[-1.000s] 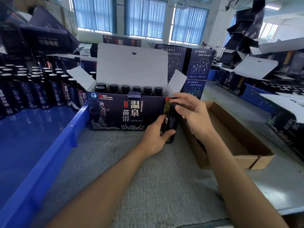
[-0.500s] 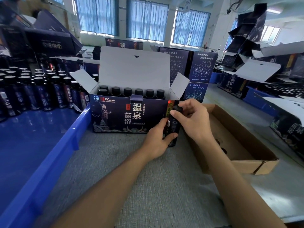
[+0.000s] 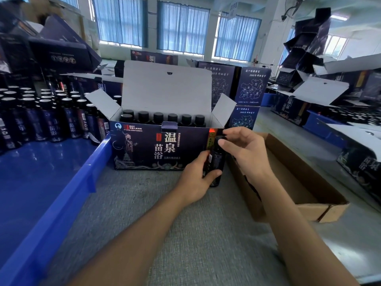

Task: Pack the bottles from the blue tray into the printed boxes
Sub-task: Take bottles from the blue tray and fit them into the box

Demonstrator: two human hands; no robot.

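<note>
While my left hand (image 3: 196,179) wraps its fingers and thumb round the lower body of a dark bottle (image 3: 216,162), my right hand (image 3: 246,154) comes at it from the right, thumb and forefinger pinching its black cap (image 3: 219,139). So both grips are closed on the same bottle. It stands upright, its base on the grey table (image 3: 165,223), just in front of the right near corner of the printed box (image 3: 160,147). That box is open: the lid flap (image 3: 167,87) stands up at the far side and the two side flaps splay out left and right. Inside it a row of six black-capped bottles (image 3: 172,117) lines the far wall, with one more cap nearer at the left end. To the left lies the blue tray (image 3: 61,195), its near floor bare, and the unpacked bottles (image 3: 51,120) crowd together at its far end. Just right of my right wrist sits a shallow brown cardboard box (image 3: 299,182), touching the table. Farther off, behind the open box, closed printed boxes (image 3: 251,87) are stacked.
</note>
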